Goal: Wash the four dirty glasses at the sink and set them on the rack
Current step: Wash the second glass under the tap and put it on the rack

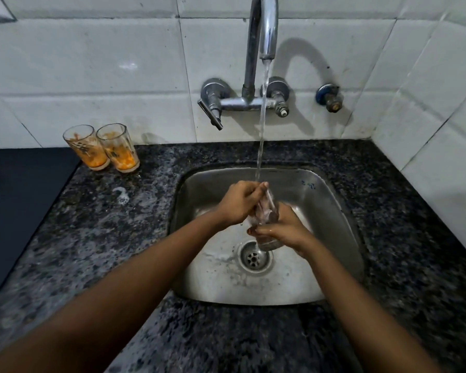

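Over the steel sink [320, 200], under running water, the glass [267, 214] tilts, mouth far; the right hand [285, 230] grips its near base, and the left hand [240, 200] has fingers curled into the mouth.

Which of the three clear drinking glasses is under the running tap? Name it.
The clear glass gripped by both hands over the steel sink; the two orange-stained glasses stand on the counter.

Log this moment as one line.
step: rinsing glass | hands: left and right grip it | tap: running | dirty glasses: two on counter
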